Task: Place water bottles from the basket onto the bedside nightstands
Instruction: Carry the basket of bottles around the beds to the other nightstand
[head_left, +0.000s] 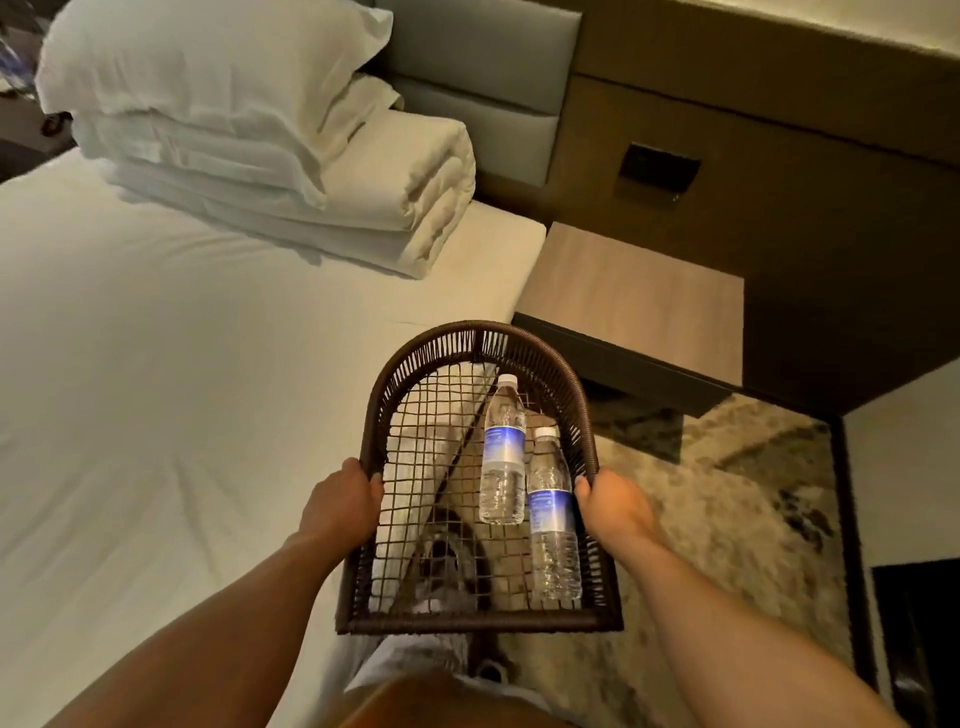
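Observation:
I hold a dark brown wicker basket (545, 358) with an open mesh floor out in front of me. My left hand (340, 501) grips its left rim and my right hand (613, 506) grips its right rim. Two clear water bottles with blue labels lie on the mesh at the right side, caps pointing away from me: the farther bottle (503, 449) and the nearer bottle (553, 514), touching side by side. A light wood nightstand (639, 296) with a bare top stands beyond the basket, beside the bed.
The bed (182, 364) with a white sheet fills the left, with a folded duvet (363, 208) and a pillow (208, 67) stacked near the grey headboard (493, 78). A switch panel (657, 169) sits on the dark wood wall. Patterned carpet (727, 519) lies below.

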